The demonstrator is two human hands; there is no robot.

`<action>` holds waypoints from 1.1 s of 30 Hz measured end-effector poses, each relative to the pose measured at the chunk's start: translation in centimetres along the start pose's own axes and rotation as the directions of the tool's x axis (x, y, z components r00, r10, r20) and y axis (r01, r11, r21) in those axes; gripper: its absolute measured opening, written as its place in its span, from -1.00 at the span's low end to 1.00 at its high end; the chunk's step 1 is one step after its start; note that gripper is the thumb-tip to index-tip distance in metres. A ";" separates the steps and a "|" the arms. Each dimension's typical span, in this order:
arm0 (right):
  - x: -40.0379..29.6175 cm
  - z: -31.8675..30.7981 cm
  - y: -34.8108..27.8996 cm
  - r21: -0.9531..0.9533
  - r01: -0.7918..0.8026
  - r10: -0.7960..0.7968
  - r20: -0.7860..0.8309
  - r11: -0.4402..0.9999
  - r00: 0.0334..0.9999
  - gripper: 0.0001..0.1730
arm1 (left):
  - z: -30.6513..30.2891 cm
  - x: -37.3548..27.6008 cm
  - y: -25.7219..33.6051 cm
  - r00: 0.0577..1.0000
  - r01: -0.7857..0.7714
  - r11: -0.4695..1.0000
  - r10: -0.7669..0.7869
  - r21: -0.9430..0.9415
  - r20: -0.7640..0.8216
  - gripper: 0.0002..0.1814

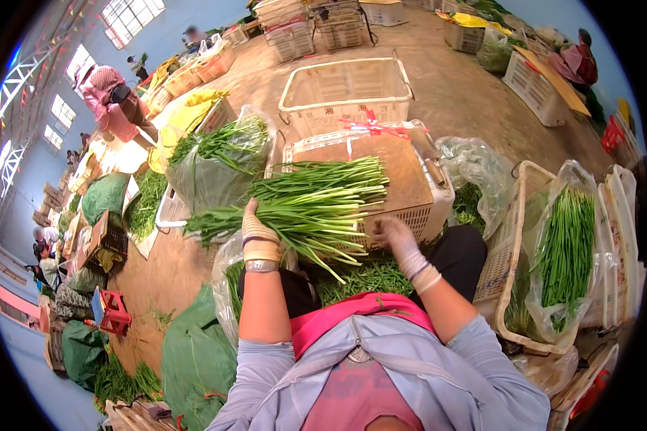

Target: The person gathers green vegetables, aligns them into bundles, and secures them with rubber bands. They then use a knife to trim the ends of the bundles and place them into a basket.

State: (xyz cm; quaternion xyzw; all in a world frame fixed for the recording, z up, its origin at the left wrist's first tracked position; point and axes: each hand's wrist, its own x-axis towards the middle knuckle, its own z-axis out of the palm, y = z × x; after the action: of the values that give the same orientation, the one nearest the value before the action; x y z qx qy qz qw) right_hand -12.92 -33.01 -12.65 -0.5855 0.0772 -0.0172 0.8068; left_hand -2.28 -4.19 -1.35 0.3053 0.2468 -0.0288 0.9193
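My left hand point(259, 231), in a pale glove with a band round the wrist, grips a bunch of long green garlic chives point(312, 221), its pale stem ends pointing right. A second pile of chives point(323, 175) lies just behind it on a brown board point(404, 199) laid over an upturned-looking white plastic crate point(441, 207). My right hand point(396, 234), also gloved, is near the board's front right edge, apart from the stem ends, its fingers slightly curled with nothing seen in them. Cut green bits point(364, 281) lie below, between my knees.
An open white crate point(348, 113) stands beyond the board. Left is a plastic bag of greens point(215, 178); right, a crate point(498, 258) holds bagged chives point(566, 253). A green sack point(199, 345) lies at lower left, a red stool point(114, 312) farther left. A person point(110, 99) stands at upper left.
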 end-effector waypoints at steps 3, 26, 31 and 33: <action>-1.3 2.3 -0.7 0.019 0.029 -0.030 0.013 0.999 0.999 -0.63 | -1.1 1.1 0.1 0.999 -0.035 0.999 0.034 -0.018 -0.033 -0.54; 4.6 4.9 -2.6 -0.221 0.059 -0.019 0.179 0.973 0.984 -0.65 | -1.4 3.3 -0.2 0.997 -0.063 0.998 0.062 -0.024 -0.050 -0.48; 2.5 -4.8 -2.4 -0.754 0.203 0.198 0.404 0.625 0.893 -0.47 | -2.0 3.6 3.4 0.983 -0.055 0.993 0.036 -0.106 -0.179 -0.46; -0.1 -3.3 -2.8 -0.919 0.051 0.245 0.157 0.391 0.957 -0.01 | -3.2 4.6 3.8 0.986 -0.063 0.996 0.053 -0.060 -0.157 -0.46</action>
State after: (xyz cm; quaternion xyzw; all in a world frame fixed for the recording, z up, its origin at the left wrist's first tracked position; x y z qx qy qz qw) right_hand -13.36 -36.95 -11.00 -0.9223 -0.0013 0.1548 0.3542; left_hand 1.14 1.14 -3.67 0.2836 0.3093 0.0300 0.9072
